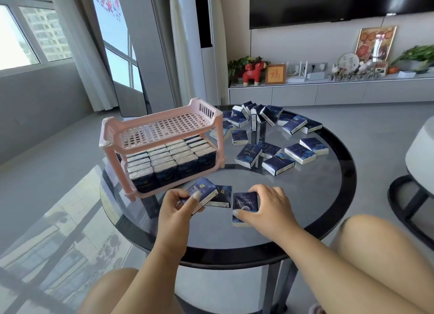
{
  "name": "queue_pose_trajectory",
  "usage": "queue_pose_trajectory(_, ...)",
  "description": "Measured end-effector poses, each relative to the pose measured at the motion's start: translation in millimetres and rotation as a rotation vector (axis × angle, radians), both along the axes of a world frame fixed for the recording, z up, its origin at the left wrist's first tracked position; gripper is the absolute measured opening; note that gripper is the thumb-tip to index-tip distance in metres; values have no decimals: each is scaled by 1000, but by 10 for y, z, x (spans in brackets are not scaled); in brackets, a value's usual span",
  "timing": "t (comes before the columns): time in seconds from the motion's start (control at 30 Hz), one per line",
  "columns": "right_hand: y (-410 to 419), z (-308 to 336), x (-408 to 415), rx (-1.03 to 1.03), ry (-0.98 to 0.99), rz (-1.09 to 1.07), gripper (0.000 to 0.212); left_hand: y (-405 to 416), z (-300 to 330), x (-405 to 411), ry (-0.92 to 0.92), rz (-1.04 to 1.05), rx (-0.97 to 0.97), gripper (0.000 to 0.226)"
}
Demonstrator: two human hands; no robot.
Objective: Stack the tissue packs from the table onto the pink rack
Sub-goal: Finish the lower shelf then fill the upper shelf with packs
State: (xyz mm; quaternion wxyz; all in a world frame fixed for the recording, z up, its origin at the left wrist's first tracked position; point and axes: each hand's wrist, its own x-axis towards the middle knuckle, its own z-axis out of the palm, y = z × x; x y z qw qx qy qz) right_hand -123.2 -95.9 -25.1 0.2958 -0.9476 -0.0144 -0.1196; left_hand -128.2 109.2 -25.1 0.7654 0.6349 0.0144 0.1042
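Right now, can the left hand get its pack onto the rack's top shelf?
Probably yes: the left hand holds a tissue pack just in front of the pink rack, whose top shelf is bare and unobstructed.

Pink rack [162, 135]: 2 tiers, standing on the left part of the round glass table [305, 196]. Upper tier bare; lower tier packed with upright tissue packs [169, 159] in rows.

Left hand [175, 204]: just in front of the rack, fingers curled round 1 dark blue pack [203, 191], tilted.

Flat pack [222, 196]: beside the held one, on the glass.

Right hand [265, 206]: right of the rack's front, gripping another pack [244, 205] resting on the glass.

Loose packs [270, 137]: scattered right of and behind the rack, some leaning.
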Motion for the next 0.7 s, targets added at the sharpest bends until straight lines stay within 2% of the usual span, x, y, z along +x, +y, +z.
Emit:
queue_pose_trajectory(0.07,-5,-5,-15,77,-6,13,51,0,1,10,15,16,27,18)
queue_pose_trajectory(0.13,-16,-5,-22,156,-23,33,52,-4,-13,24,32,43,43,17)
queue_pose_trajectory(0.23,-52,7,-24,295,-4,60,58,-11,-3,22,73,12,106,31)
queue_pose_trajectory(0.33,-83,13,-4,425,-20,36,50,1,-15,22,75,-10,213,18)
queue_pose_trajectory(0.5,-171,-5,52,704,-48,-40,27,-35,25,-10,47,-20,141,9)
queue_pose_trajectory(0.7,-226,-16,59,1109,-46,-39,37,-112,47,-50,8,-55,160,19)
